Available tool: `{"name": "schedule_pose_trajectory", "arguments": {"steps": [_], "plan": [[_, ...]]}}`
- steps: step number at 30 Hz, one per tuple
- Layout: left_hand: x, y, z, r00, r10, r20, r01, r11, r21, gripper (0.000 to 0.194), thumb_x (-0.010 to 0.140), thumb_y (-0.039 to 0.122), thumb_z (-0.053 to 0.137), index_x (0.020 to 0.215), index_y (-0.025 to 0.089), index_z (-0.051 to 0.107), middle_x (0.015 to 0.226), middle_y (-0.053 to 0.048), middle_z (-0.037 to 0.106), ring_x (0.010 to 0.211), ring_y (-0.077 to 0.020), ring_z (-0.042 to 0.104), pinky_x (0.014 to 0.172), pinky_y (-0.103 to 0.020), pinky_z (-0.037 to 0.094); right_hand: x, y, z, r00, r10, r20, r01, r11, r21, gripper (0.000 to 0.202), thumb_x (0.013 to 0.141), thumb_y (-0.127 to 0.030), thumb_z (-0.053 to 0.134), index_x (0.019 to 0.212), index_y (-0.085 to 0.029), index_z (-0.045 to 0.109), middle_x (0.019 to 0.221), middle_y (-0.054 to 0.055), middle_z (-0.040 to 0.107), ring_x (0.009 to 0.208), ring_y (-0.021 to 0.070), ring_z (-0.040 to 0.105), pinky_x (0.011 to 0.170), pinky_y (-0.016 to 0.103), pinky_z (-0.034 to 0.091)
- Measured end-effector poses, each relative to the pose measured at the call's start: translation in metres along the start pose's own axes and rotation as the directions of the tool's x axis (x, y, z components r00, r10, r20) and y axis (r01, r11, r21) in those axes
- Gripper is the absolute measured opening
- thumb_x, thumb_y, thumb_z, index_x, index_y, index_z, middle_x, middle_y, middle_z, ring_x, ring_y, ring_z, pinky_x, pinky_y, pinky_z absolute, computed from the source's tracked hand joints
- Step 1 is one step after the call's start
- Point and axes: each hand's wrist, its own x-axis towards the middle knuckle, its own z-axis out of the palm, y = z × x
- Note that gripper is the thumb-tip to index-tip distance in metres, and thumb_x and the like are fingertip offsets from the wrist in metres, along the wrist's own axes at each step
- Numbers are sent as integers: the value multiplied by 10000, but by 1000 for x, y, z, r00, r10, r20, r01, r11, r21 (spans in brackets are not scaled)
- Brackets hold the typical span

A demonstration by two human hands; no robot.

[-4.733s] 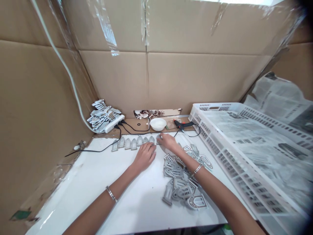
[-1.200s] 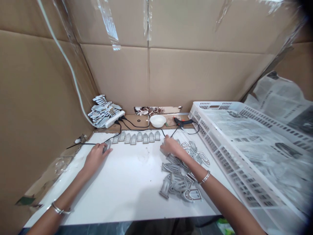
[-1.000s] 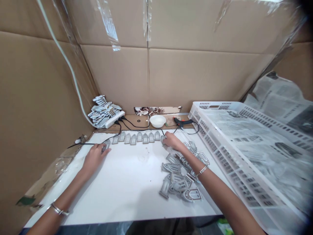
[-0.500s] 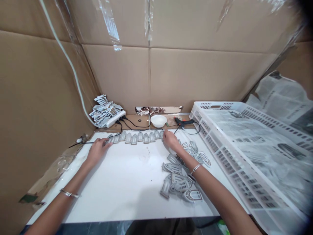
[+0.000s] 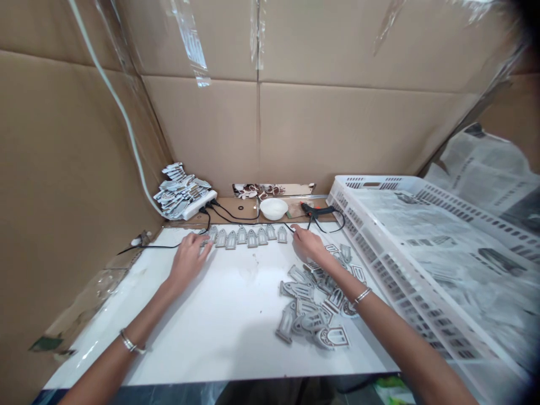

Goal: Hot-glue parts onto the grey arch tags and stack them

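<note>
Several small grey arch-shaped pieces [image 5: 252,238] stand in a row along the back of the white board [image 5: 211,320]. My left hand [image 5: 190,257] rests over the row's left end, fingers apart, covering some pieces. Just right of the last piece [image 5: 282,234], my right hand [image 5: 307,242] lies with its fingers bent together at the black cable; whether anything is between them is hidden. Below and beside the right forearm is a loose pile of grey and white pieces [image 5: 310,306], some with brown edges.
A white bowl [image 5: 274,208] and a black glue gun [image 5: 317,211] sit behind the board. White pieces are stacked [image 5: 179,188] by a power strip [image 5: 200,205] at back left. On the right stands a white plastic crate [image 5: 379,247] with plastic-wrapped contents. Cardboard walls surround the board.
My left hand has moved right along the row. My right hand has shifted right, off the row's end piece, and some pieces of the pile under the forearm have moved right.
</note>
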Motion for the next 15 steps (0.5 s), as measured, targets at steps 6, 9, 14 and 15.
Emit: {"name": "schedule_pose_trajectory", "arguments": {"steps": [6, 9, 14, 15], "plan": [[7, 49, 19, 973, 232, 7, -231, 972, -50, 351, 1014, 360, 388, 1139, 160, 647, 1118, -138, 596, 1094, -290, 544, 1000, -451, 433, -11, 14, -22, 996, -48, -78, 49, 999, 23, 385, 962, -184, 372, 1183, -225, 685, 1264, 60, 700, 1154, 192, 617, 886, 251, 411], [3, 71, 29, 940, 340, 15, -337, 937, -94, 318, 1016, 315, 396, 1153, 159, 636, 1130, -140, 594, 1092, -285, 544, 991, -451, 439, -21, 26, -35, 996, 65, -58, -67, 997, -32, 349, 952, -239, 401, 1095, -237, 719, 1142, 72, 738, 1055, 223, 651, 803, 282, 421], [-14, 117, 52, 806, 577, 130, -538, 807, -244, 279, 1015, 240, 411, 1201, 176, 609, 1161, -125, 623, 1095, -259, 570, 956, -409, 460, -27, 45, -33, 980, 199, 11, -196, 974, -109, 282, 893, -260, 491, 1038, -193, 723, 1111, 134, 722, 1010, 283, 667, 753, 328, 431], [-17, 126, 56, 773, 616, 152, -570, 780, -259, 281, 1012, 223, 413, 1216, 175, 600, 1189, -128, 623, 1116, -261, 568, 955, -409, 459, -26, 46, -30, 979, 205, 8, -202, 973, -112, 302, 899, -290, 498, 1093, -188, 706, 1156, 140, 704, 1042, 288, 657, 770, 334, 437]]}}
